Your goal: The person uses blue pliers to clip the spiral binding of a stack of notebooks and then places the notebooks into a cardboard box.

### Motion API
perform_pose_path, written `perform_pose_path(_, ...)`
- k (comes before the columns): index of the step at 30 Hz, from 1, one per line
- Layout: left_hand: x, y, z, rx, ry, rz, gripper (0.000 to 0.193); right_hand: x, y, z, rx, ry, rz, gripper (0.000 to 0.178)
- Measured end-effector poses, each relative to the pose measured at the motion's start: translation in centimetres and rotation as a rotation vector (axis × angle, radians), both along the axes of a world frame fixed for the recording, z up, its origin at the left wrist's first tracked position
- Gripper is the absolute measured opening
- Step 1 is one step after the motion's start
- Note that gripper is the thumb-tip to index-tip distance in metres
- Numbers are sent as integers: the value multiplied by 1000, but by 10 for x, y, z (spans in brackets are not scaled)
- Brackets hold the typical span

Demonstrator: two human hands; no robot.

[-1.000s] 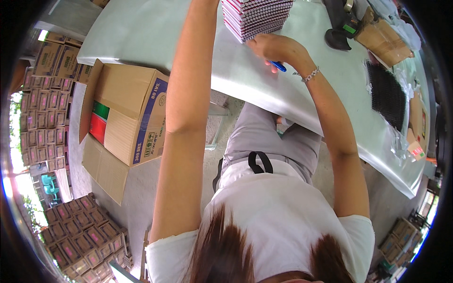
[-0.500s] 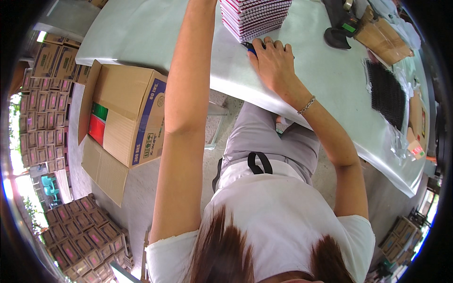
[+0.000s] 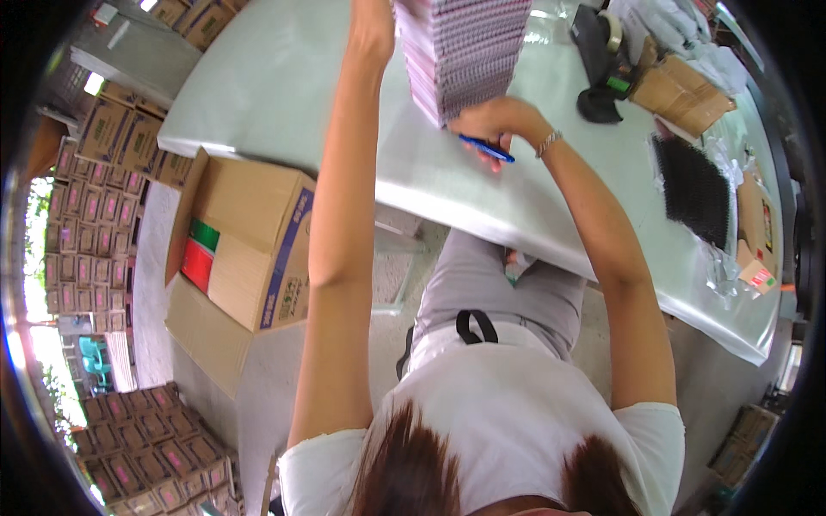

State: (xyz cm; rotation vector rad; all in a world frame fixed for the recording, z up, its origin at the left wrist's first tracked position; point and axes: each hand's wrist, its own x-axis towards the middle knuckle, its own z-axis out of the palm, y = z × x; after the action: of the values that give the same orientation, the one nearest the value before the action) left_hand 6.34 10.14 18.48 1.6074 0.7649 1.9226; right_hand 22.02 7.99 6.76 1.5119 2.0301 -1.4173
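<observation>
A tall stack of spiral-bound notebooks [image 3: 469, 64] stands on the table, its upper part cut off by the top edge. My right hand [image 3: 492, 120] is at the near lower corner of the stack, its fingers closed round a slim blue tool [image 3: 487, 149], pen- or cutter-like; its exact kind is not clear. The tool slants below the palm. My left arm reaches far forward along the stack's left side. Only the back part of my left hand [image 3: 372, 27] shows at the top edge, and its fingers are out of sight.
The pale table [image 3: 284, 95] curves ahead of me. An opened cardboard box [image 3: 249, 232] with red and green contents stands at the left. A black tape dispenser [image 3: 595, 64], brown cardboard [image 3: 684, 95] and a black mesh sheet [image 3: 693, 189] lie at the right. Stacked cartons [image 3: 159, 439] fill the far left.
My right hand has turned and lowered, bringing more of the blue tool into view. The whole view has shifted, so more of the notebook stack shows. My left hand has come partly into the picture.
</observation>
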Motion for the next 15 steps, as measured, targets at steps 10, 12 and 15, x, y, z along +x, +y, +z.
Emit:
perform_pose_path(10, -49, -51, -111, -515, 363, -107, 104, 80, -96, 4, 816, -269, -149, 48)
perform_pose_path(12, -52, -46, -144, -536, 475, -89, 118, 116, -96, -9, 924, -321, -240, 47)
perform_pose_path(15, -35, -50, -156, -551, 669, -112, 132, 168, -99, -42, 1060, -453, -395, 50)
